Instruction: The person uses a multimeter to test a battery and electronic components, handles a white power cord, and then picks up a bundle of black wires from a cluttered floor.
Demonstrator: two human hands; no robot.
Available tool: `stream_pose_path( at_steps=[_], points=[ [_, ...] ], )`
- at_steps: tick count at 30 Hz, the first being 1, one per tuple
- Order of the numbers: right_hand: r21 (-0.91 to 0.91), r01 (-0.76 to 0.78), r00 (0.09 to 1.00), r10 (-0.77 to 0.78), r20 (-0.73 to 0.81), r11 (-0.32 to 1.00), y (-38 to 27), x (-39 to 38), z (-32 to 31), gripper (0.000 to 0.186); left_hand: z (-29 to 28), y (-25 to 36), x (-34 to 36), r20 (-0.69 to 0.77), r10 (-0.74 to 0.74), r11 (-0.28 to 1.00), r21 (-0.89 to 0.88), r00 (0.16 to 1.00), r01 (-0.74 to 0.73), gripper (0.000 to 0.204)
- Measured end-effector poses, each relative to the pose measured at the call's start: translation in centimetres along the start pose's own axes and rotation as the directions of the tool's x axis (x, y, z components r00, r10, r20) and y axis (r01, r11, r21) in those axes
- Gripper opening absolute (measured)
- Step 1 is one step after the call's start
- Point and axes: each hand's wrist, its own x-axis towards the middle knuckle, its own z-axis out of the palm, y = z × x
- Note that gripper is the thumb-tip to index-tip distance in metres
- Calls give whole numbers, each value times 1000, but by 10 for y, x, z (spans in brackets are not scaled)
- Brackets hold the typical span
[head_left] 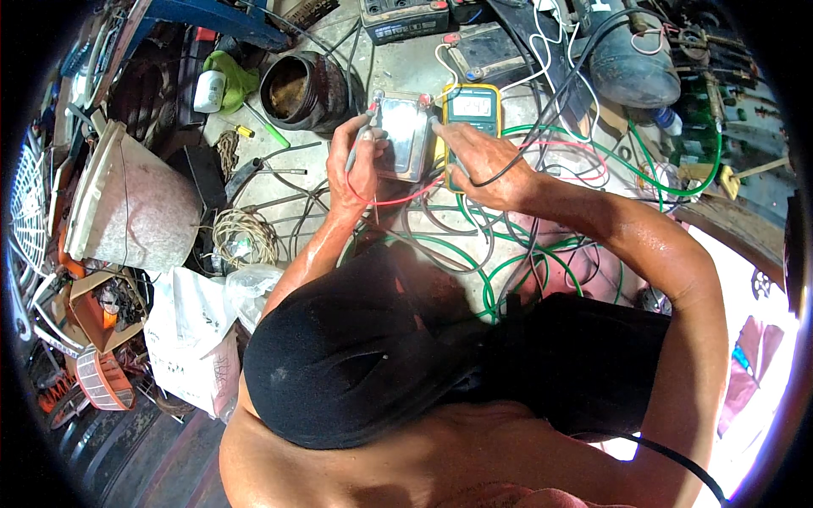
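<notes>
My left hand [357, 169] is closed on a grey probe [352, 152] with a red lead, held at the upper-left terminal of a small battery [398, 140] whose top shines in the light. My right hand [478, 165] is closed on another probe [434, 124] with a black lead, its tip near the battery's upper-right terminal. A yellow multimeter [472, 103] lies just right of the battery, its display lit by daylight and its lower part mostly behind my right hand. Red, black and green cables trail under and around both hands.
Batteries [402, 17] lie at the back, a dark pot [288, 89] behind-left, a gas cylinder [631, 72] at back right. A white bucket [135, 212], coiled rope [241, 237] and white bags [190, 339] crowd the left. Green hose [694, 190] loops at right.
</notes>
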Motion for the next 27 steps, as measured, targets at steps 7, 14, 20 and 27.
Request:
stream_pose_path(
  at_steps=[7,14,20,27],
  points=[
    [1,14,1000,-14,-11,1000,1,0,1,63,0,1,0,4,11,1000,15,1000,-11,32],
    [-3,-12,1000,12,7,1000,-1,0,1,63,0,1,0,4,15,1000,13,1000,-15,32],
    [-1,-20,1000,20,14,1000,-1,1,1,63,0,0,0,2,16,1000,13,1000,-16,32],
    [6,5,1000,-5,5,1000,1,0,1,63,1,1,0,-3,6,1000,11,1000,-6,32]
  ],
)
